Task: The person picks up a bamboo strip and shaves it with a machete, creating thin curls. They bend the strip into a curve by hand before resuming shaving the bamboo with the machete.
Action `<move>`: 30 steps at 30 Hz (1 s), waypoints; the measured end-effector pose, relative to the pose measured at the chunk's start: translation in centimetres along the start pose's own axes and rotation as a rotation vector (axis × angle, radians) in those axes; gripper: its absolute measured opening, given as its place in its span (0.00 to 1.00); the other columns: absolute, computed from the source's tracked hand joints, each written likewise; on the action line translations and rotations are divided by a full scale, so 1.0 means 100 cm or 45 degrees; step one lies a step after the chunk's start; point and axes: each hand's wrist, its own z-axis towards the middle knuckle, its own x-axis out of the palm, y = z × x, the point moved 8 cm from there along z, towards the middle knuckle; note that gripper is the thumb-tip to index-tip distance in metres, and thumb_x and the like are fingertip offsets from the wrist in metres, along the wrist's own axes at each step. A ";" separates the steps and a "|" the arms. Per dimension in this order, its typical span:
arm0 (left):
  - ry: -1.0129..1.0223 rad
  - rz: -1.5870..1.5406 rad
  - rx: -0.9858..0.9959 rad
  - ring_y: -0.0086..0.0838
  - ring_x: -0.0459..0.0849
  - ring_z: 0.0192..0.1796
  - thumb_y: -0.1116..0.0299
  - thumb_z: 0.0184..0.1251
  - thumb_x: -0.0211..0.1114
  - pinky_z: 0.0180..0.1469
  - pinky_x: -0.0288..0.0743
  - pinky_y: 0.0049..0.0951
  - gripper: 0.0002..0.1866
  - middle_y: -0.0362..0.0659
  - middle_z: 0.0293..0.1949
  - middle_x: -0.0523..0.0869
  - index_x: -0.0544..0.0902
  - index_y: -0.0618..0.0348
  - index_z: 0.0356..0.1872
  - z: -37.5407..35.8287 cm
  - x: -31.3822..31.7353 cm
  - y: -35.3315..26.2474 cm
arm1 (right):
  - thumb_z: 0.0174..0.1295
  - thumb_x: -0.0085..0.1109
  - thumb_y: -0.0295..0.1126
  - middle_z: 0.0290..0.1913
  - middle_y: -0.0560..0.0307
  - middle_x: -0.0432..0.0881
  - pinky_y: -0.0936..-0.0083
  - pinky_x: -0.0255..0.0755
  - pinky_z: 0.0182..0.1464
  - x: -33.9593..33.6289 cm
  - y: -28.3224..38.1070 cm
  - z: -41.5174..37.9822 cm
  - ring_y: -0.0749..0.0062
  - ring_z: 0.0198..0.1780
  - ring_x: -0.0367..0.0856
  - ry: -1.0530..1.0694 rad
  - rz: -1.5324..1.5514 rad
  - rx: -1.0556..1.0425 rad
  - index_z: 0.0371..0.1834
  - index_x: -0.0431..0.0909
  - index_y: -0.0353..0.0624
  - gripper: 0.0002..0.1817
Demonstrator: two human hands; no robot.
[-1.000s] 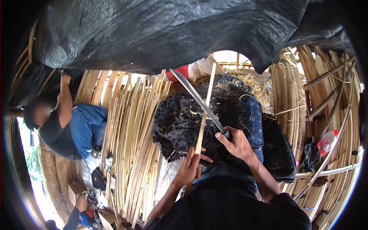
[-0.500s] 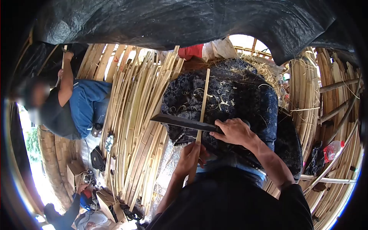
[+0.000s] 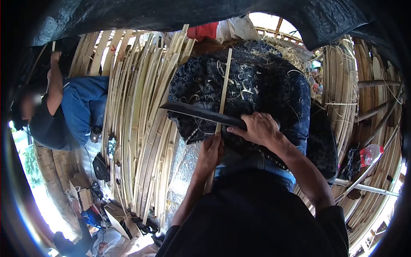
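Observation:
My right hand [image 3: 262, 128] is wrapped round the handle end of a machete [image 3: 197, 112], whose dark blade points left and lies across a narrow bamboo strip [image 3: 225, 85]. Just below the blade, my left hand [image 3: 209, 155] pinches the strip. The strip runs away from me over a dark patterned cloth [image 3: 282, 92] spread across my lap, and its lower end passes beside my body. Pale curled shavings [image 3: 246, 88] lie on the cloth around the strip's far part.
Long split bamboo strips [image 3: 143, 124] lean at left, with a bundle [image 3: 338, 81] at right. A person [image 3: 55, 115] in blue trousers sits far left; another person's sleeve [image 3: 72, 244] shows lower left. A plastic bottle [image 3: 370, 155] lies right. Black sheeting [image 3: 171, 15] hangs overhead.
The whole view has shifted, so the scene sits higher in the picture. My left fingers are closer together around the strip. The machete still crosses it just above that hand.

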 end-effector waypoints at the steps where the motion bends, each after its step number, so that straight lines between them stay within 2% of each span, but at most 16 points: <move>1: -0.013 0.043 0.006 0.12 0.58 0.16 0.53 0.83 0.48 0.17 0.48 0.21 0.20 0.28 0.17 0.63 0.72 0.55 0.31 0.000 -0.001 -0.001 | 0.64 0.50 0.71 0.18 0.46 0.81 0.60 0.84 0.32 0.003 0.000 0.001 0.54 0.25 0.87 0.062 0.018 -0.006 0.24 0.81 0.39 0.39; 2: -0.025 0.085 0.013 0.13 0.60 0.16 0.53 0.83 0.48 0.18 0.50 0.22 0.20 0.29 0.18 0.63 0.72 0.56 0.32 0.000 -0.002 -0.002 | 0.64 0.49 0.71 0.19 0.45 0.82 0.58 0.84 0.34 0.005 -0.001 0.004 0.53 0.26 0.88 0.151 0.094 0.011 0.25 0.82 0.39 0.40; 4: -0.031 0.122 0.025 0.14 0.62 0.17 0.54 0.83 0.48 0.18 0.52 0.23 0.20 0.30 0.18 0.64 0.73 0.57 0.32 0.002 -0.005 0.002 | 0.64 0.49 0.72 0.19 0.44 0.82 0.58 0.84 0.34 0.010 0.002 0.000 0.53 0.27 0.88 0.129 0.076 -0.003 0.26 0.83 0.39 0.40; 6: -0.013 0.226 0.186 0.19 0.67 0.22 0.56 0.83 0.49 0.22 0.58 0.27 0.19 0.35 0.20 0.68 0.74 0.62 0.36 0.013 -0.009 0.005 | 0.64 0.49 0.72 0.19 0.44 0.82 0.57 0.84 0.35 0.008 0.004 0.000 0.52 0.27 0.88 0.103 0.051 -0.022 0.27 0.84 0.38 0.41; 7: -0.014 0.221 0.186 0.19 0.67 0.22 0.56 0.83 0.49 0.22 0.58 0.27 0.19 0.35 0.20 0.68 0.74 0.62 0.36 0.016 -0.012 0.010 | 0.64 0.48 0.72 0.20 0.44 0.82 0.57 0.84 0.36 0.010 0.004 0.002 0.52 0.28 0.88 0.122 0.025 0.005 0.28 0.84 0.38 0.41; 9: -0.011 0.621 0.446 0.21 0.69 0.25 0.59 0.83 0.49 0.25 0.61 0.29 0.19 0.39 0.23 0.70 0.75 0.65 0.36 0.013 -0.011 0.000 | 0.64 0.48 0.72 0.21 0.43 0.83 0.57 0.84 0.37 0.012 0.006 0.005 0.51 0.29 0.89 0.150 0.012 0.034 0.29 0.85 0.38 0.41; 11: -0.035 0.565 0.409 0.21 0.69 0.25 0.59 0.83 0.49 0.25 0.61 0.29 0.19 0.39 0.22 0.71 0.75 0.65 0.35 0.009 -0.012 0.002 | 0.64 0.46 0.73 0.24 0.42 0.84 0.55 0.84 0.39 0.023 0.004 0.006 0.50 0.32 0.89 0.391 0.094 0.116 0.31 0.86 0.39 0.41; 13: -0.047 0.503 0.402 0.22 0.69 0.24 0.59 0.82 0.48 0.25 0.61 0.29 0.20 0.40 0.22 0.71 0.76 0.65 0.33 0.005 -0.009 -0.005 | 0.64 0.45 0.73 0.25 0.42 0.84 0.54 0.83 0.41 0.027 0.006 0.001 0.50 0.33 0.89 0.336 0.084 0.123 0.31 0.86 0.40 0.42; 15: -0.131 0.350 0.160 0.24 0.69 0.23 0.58 0.82 0.47 0.26 0.62 0.30 0.22 0.41 0.20 0.72 0.76 0.64 0.31 0.001 -0.016 0.005 | 0.64 0.44 0.74 0.26 0.41 0.85 0.52 0.83 0.42 0.027 0.006 -0.002 0.49 0.33 0.89 0.279 0.068 0.126 0.31 0.86 0.40 0.42; 19: -0.125 0.335 0.195 0.26 0.69 0.22 0.56 0.82 0.47 0.27 0.62 0.31 0.23 0.41 0.19 0.72 0.76 0.64 0.30 -0.009 -0.019 0.010 | 0.62 0.43 0.76 0.29 0.40 0.86 0.51 0.82 0.45 0.032 0.010 -0.004 0.47 0.37 0.89 0.302 0.025 0.110 0.34 0.86 0.39 0.45; 21: -0.143 0.434 0.323 0.26 0.69 0.21 0.55 0.82 0.46 0.27 0.62 0.31 0.23 0.41 0.19 0.72 0.76 0.63 0.30 -0.016 -0.019 0.007 | 0.62 0.43 0.76 0.29 0.40 0.86 0.51 0.82 0.45 0.033 0.014 -0.007 0.47 0.38 0.89 0.309 0.006 0.095 0.34 0.86 0.39 0.45; 27: -0.124 0.437 0.302 0.28 0.70 0.22 0.55 0.82 0.45 0.28 0.64 0.34 0.23 0.43 0.20 0.72 0.75 0.63 0.31 -0.032 -0.025 0.024 | 0.63 0.41 0.76 0.31 0.38 0.85 0.50 0.80 0.47 0.036 0.018 -0.017 0.46 0.39 0.88 0.289 -0.018 0.037 0.36 0.85 0.40 0.44; 30: -0.178 0.633 0.284 0.28 0.71 0.23 0.55 0.82 0.45 0.29 0.64 0.34 0.24 0.44 0.20 0.73 0.75 0.63 0.31 -0.075 -0.030 0.025 | 0.64 0.41 0.76 0.31 0.38 0.85 0.51 0.81 0.45 0.031 0.004 -0.008 0.46 0.38 0.88 0.205 -0.009 0.179 0.35 0.85 0.40 0.44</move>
